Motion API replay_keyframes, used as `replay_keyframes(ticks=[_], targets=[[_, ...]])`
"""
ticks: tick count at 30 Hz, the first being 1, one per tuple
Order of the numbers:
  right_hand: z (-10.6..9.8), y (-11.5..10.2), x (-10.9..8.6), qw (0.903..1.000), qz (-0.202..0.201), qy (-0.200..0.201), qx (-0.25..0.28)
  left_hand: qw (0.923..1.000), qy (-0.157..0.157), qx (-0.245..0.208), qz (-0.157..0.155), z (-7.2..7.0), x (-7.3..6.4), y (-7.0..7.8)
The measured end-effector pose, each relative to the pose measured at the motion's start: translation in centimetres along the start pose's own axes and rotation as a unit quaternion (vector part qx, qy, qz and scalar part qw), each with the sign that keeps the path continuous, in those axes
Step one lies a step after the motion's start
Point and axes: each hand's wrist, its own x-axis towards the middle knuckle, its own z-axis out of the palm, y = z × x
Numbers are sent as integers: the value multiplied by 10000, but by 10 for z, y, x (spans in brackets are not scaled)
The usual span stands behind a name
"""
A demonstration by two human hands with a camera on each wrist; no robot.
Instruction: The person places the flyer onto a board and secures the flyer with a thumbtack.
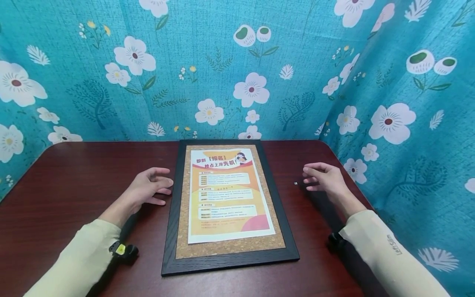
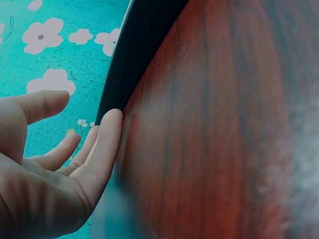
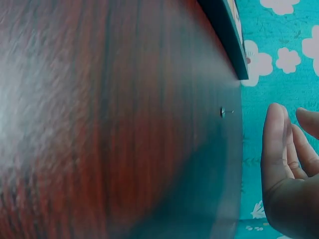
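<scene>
A black-framed cork board [image 1: 230, 260] lies flat on the table, with a printed orange and white poster [image 1: 224, 198] on its cork face. Close by the board's left edge is my left hand [image 1: 150, 187], its fingers relaxed and apart, holding nothing. In the left wrist view its fingertips [image 2: 112, 117] come right at the black frame [image 2: 134, 45]. To the right of the board, my right hand [image 1: 324, 179] hovers with loosely bent fingers and nothing in them. A small metal thumbtack [image 3: 223, 112] lies point-up on the table, just left of the right hand's fingertips.
The dark red-brown wooden table [image 1: 92, 177] extends on both sides of the board. Blue flowered curtain cloth [image 1: 208, 62] hangs behind the table and along its right side. Black wrist cameras [image 1: 126, 252] sit under both forearms.
</scene>
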Motion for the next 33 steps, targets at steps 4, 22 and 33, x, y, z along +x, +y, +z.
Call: replay_keyframes(ticks=[4, 22, 33], targets=[[-3, 7, 2, 9998, 137, 30, -141, 10000, -10, -32, -17, 2, 0, 0], [-1, 20, 6, 9974, 261, -193, -639, 9997, 57, 164, 170, 12, 0, 2], [4, 21, 9, 9935, 142, -362, -1070, 9983, 111, 477, 331, 15, 1, 0]])
